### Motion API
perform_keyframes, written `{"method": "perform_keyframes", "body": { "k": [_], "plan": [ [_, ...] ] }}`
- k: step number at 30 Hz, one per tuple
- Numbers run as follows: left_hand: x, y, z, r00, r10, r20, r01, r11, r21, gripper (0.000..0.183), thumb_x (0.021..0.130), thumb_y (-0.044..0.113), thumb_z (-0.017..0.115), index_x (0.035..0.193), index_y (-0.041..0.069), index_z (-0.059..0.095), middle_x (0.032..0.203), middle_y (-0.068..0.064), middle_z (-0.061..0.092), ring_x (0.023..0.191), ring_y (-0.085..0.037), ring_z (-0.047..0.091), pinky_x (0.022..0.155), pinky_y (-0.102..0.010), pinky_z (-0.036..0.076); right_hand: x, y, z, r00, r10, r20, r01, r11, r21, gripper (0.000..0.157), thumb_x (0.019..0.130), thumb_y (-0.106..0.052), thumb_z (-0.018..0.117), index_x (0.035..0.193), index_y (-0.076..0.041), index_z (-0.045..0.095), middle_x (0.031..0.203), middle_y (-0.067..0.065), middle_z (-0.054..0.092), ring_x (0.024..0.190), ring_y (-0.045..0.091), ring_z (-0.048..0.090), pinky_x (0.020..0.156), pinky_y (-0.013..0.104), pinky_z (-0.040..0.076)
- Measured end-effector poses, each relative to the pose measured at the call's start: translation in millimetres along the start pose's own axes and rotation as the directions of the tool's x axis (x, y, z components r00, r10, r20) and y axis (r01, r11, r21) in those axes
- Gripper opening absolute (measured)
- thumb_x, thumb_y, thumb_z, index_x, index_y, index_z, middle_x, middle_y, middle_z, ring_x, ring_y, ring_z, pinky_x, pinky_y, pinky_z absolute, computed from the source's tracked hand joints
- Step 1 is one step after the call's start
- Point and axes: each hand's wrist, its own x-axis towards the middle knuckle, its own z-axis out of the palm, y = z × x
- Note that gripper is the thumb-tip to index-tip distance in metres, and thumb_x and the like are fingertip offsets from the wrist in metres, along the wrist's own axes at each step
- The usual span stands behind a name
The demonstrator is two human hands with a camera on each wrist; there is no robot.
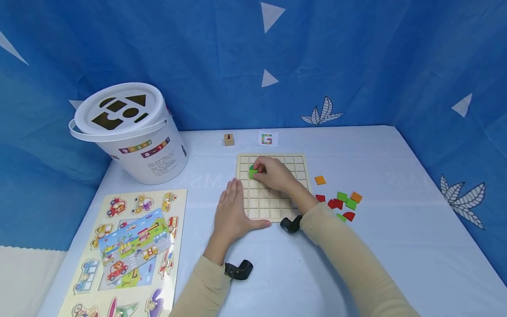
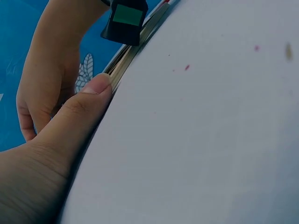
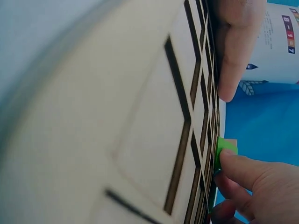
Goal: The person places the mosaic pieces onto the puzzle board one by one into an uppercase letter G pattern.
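A wooden grid board (image 1: 264, 204) lies flat on the table. My right hand (image 1: 274, 174) reaches over its upper left part and pinches a light green square tile (image 1: 253, 174) between thumb and fingers; the right wrist view shows this green tile (image 3: 225, 148) tilted at the board's surface. Just above it sits a darker green piece (image 1: 251, 167), partly covered by the fingers. My left hand (image 1: 233, 215) rests with straight fingers along the board's left edge, its thumb at the bottom edge. In the left wrist view the left thumb (image 2: 79, 109) touches the board's side.
Right of the board lie loose red, green and orange tiles (image 1: 342, 197). Behind it are a letter-G pattern card (image 1: 268, 139) and a wooden cube (image 1: 229, 139). A white lidded bucket (image 1: 158, 158) and a vehicle puzzle board (image 1: 180, 220) with cards stand at left.
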Motion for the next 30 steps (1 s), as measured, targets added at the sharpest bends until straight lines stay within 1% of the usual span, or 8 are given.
{"method": "perform_keyframes", "body": {
  "k": [5, 9, 12, 17, 20, 23, 25, 30],
  "plan": [
    [0.2, -1.5, 1.0, 1.0, 0.005, -0.007, -0.005, 1.0, -0.001, 0.148, 0.055, 0.089, 0.068, 0.158, 0.002, 0.009, 0.168, -0.013, 0.007, 0.157, -0.024, 0.003, 0.127, -0.042, 0.01, -1, -5, 1.0, 1.0, -0.002, -0.009, 0.002, 0.999, -0.037, 0.012, 0.092, -0.02, 0.072, 0.102, -0.016, 0.067, 0.093, -0.001, 0.064, 0.085, 0.016, 0.057, 0.078, 0.03, 0.049],
    [-0.2, -2.0, 1.4, 1.0, 0.003, -0.012, -0.003, 1.0, 0.003, 0.148, 0.055, 0.09, 0.067, 0.159, 0.002, 0.008, 0.168, -0.013, 0.006, 0.157, -0.024, 0.003, 0.127, -0.042, 0.01, -3, -6, 0.2, 1.0, 0.003, 0.006, -0.002, 0.998, -0.062, 0.012, 0.093, -0.021, 0.071, 0.104, -0.016, 0.069, 0.098, -0.001, 0.064, 0.09, 0.016, 0.058, 0.082, 0.031, 0.051],
    [-0.2, -2.0, 1.9, 1.0, 0.007, -0.019, -0.007, 1.0, 0.004, 0.148, 0.055, 0.091, 0.067, 0.158, 0.002, 0.009, 0.168, -0.013, 0.007, 0.157, -0.024, 0.003, 0.127, -0.043, 0.01, -5, -4, -1.4, 1.0, 0.006, 0.021, -0.004, 0.996, -0.085, 0.017, 0.094, -0.023, 0.07, 0.109, -0.015, 0.071, 0.102, -0.001, 0.065, 0.092, 0.015, 0.059, 0.085, 0.031, 0.052],
    [-0.7, -1.0, 1.7, 1.0, 0.01, -0.023, -0.01, 1.0, 0.002, 0.148, 0.055, 0.09, 0.068, 0.158, 0.002, 0.01, 0.168, -0.014, 0.008, 0.157, -0.025, 0.004, 0.127, -0.043, 0.011, -11, 0, -7.2, 0.999, -0.023, 0.048, 0.028, 0.993, -0.111, 0.025, 0.094, -0.023, 0.069, 0.118, -0.016, 0.074, 0.106, 0.0, 0.065, 0.088, 0.015, 0.058, 0.08, 0.031, 0.051],
    [-1.1, -0.1, 1.0, 1.0, 0.006, -0.018, -0.006, 1.0, 0.0, 0.148, 0.054, 0.089, 0.069, 0.158, 0.002, 0.01, 0.168, -0.013, 0.007, 0.157, -0.025, 0.004, 0.127, -0.043, 0.01, -17, 2, -14.1, 0.998, -0.028, 0.064, 0.035, 0.994, -0.101, 0.024, 0.095, -0.021, 0.069, 0.118, -0.017, 0.074, 0.105, 0.0, 0.065, 0.089, 0.016, 0.057, 0.082, 0.033, 0.051],
    [-1.3, 0.7, 0.7, 1.0, 0.001, -0.017, -0.001, 1.0, -0.007, 0.149, 0.053, 0.088, 0.07, 0.159, 0.002, 0.01, 0.168, -0.013, 0.008, 0.157, -0.024, 0.003, 0.127, -0.043, 0.01, -23, 7, -24.3, 0.997, -0.012, 0.073, 0.019, 0.995, -0.095, 0.025, 0.095, -0.022, 0.067, 0.12, -0.017, 0.071, 0.108, -0.001, 0.065, 0.096, 0.017, 0.058, 0.09, 0.036, 0.051],
    [-1.2, 1.1, 0.9, 1.0, 0.0, -0.019, 0.0, 1.0, -0.007, 0.149, 0.053, 0.088, 0.071, 0.159, 0.003, 0.01, 0.168, -0.013, 0.008, 0.157, -0.025, 0.003, 0.127, -0.043, 0.01, -28, 12, -33.1, 0.997, -0.001, 0.073, 0.008, 0.995, -0.096, 0.029, 0.096, -0.021, 0.067, 0.124, -0.017, 0.068, 0.111, 0.0, 0.065, 0.101, 0.019, 0.058, 0.093, 0.039, 0.05],
    [-1.1, 1.2, 2.1, 1.0, -0.004, -0.027, 0.004, 1.0, 0.005, 0.149, 0.053, 0.088, 0.071, 0.159, 0.003, 0.01, 0.168, -0.013, 0.007, 0.157, -0.025, 0.002, 0.127, -0.043, 0.009, -42, 33, -58.1, 0.998, 0.044, 0.052, -0.038, 0.994, -0.099, 0.035, 0.096, -0.019, 0.066, 0.13, -0.016, 0.064, 0.115, 0.004, 0.064, 0.104, 0.023, 0.056, 0.091, 0.04, 0.049]
  ]
}}
